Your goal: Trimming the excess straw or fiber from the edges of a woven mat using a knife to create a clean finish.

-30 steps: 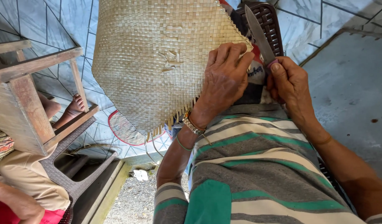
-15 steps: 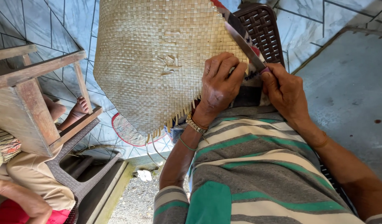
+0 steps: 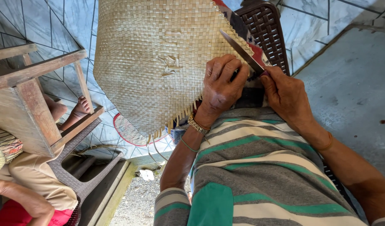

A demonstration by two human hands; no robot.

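Note:
A pale woven mat (image 3: 159, 62) of flat straw strips hangs in front of me, its lower edge fringed with loose strip ends. My left hand (image 3: 221, 86) grips the mat's right edge, a gold watch on the wrist. In my right hand (image 3: 286, 94) is a knife (image 3: 241, 51) with a narrow steel blade. The blade slants up and left across the mat's edge, just above my left fingers. My striped grey and green shirt fills the lower middle.
A dark brown plastic chair back (image 3: 265, 29) stands behind the mat. A wooden stool (image 3: 29, 96) is at the left, with another person's foot (image 3: 80, 108) and legs beside it. Tiled floor lies behind, grey concrete (image 3: 355, 83) at right, gravel below.
The knife blade has tilted down and left, from pointing up over the chair back to lying across the mat's edge. My left hand has shifted a little along that edge.

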